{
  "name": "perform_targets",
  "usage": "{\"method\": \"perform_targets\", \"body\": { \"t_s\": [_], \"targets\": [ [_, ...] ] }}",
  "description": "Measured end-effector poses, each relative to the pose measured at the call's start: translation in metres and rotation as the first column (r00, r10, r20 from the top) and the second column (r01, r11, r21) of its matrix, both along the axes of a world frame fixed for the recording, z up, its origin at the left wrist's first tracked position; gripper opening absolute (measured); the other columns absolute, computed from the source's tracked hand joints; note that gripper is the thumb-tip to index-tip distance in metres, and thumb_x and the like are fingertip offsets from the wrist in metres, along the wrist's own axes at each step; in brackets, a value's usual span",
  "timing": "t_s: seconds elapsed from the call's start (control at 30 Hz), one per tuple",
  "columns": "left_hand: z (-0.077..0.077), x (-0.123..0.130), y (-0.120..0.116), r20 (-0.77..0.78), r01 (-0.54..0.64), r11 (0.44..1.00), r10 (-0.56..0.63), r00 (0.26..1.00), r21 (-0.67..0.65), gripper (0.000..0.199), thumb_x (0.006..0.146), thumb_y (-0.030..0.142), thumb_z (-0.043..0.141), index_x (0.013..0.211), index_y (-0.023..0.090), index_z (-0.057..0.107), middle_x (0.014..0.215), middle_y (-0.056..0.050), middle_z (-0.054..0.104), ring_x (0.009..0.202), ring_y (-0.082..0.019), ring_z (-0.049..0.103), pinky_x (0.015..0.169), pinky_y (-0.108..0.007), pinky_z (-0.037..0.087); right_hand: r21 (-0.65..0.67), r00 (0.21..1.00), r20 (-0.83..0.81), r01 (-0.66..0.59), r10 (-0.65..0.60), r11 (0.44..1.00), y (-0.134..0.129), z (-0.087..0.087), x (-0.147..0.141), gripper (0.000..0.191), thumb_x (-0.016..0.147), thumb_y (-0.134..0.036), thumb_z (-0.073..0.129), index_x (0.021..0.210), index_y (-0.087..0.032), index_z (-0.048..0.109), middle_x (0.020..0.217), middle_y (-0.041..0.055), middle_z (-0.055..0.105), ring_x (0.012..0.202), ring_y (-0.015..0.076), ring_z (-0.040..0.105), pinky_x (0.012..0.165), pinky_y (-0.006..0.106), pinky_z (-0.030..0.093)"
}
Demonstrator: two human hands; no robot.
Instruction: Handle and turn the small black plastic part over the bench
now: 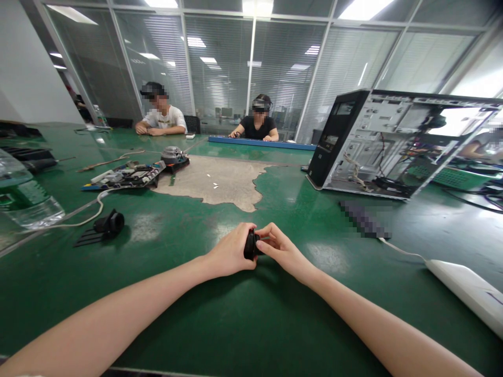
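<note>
A small black object, too small to identify, is held just above the green table in the lower middle of the head view. My left hand wraps round its left side, thumb below and fingers over the top. From the right, my right hand pinches its right side with thumb and fingertips. Both hands nearly meet around it, and parts of it are hidden by the fingers. To the left on the table lies a black round part with flat prongs.
A circuit board and a cooler lie at the left, near a bottle. An open computer case stands at the right, behind a blurred phone-like item and white power strip. People sit across the table.
</note>
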State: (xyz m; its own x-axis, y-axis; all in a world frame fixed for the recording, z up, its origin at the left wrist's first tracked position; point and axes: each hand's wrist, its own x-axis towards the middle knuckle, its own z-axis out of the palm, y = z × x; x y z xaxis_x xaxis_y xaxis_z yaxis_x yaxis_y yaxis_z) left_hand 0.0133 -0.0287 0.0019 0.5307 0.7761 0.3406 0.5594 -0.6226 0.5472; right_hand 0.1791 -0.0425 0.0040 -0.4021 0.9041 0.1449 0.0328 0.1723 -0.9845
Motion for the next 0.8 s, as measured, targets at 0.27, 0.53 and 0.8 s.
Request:
{"method": "perform_targets", "body": {
  "t_s": [0.27,0.53,0.8],
  "targets": [
    [0.0005,0.0002,-0.0003,-0.001,0.008,1.000,-0.008,1.000,-0.004,0.060,0.059,0.023,0.061,0.113,0.017,0.036,0.106,-0.007,0.049,0.093,-0.023,0.051,0.079,-0.035,0.043,0.002,1.000,0.005,-0.028,0.028,1.000,0.0013,-0.0009,0.0009,0.028,0.073,-0.033,0.060,0.093,-0.021,0.044,0.094,0.0018,0.053,0.086,0.0142,0.055,0.081,0.034,0.043],
    [0.0012,-0.0004,-0.0003,0.020,0.015,1.000,-0.015,1.000,-0.011,0.059,0.059,0.022,0.061,0.113,0.018,0.036,0.106,-0.007,0.049,0.092,-0.022,0.051,0.078,-0.035,0.042,-0.010,1.000,-0.015,-0.021,0.021,1.000,-0.0013,0.0015,0.0014,0.024,0.074,-0.035,0.058,0.088,-0.022,0.044,0.086,-0.0005,0.053,0.086,0.0137,0.054,0.080,0.033,0.044],
    [0.0011,0.0004,0.0000,0.030,0.011,1.000,-0.011,0.999,-0.023,0.059,0.059,0.022,0.062,0.112,0.019,0.038,0.106,-0.007,0.049,0.093,-0.023,0.051,0.080,-0.035,0.042,0.023,1.000,0.029,-0.001,0.001,1.000,0.0033,-0.0023,0.0007,0.025,0.076,-0.036,0.055,0.095,-0.022,0.046,0.095,0.0022,0.054,0.091,0.0148,0.053,0.083,0.035,0.043]
  ]
}}
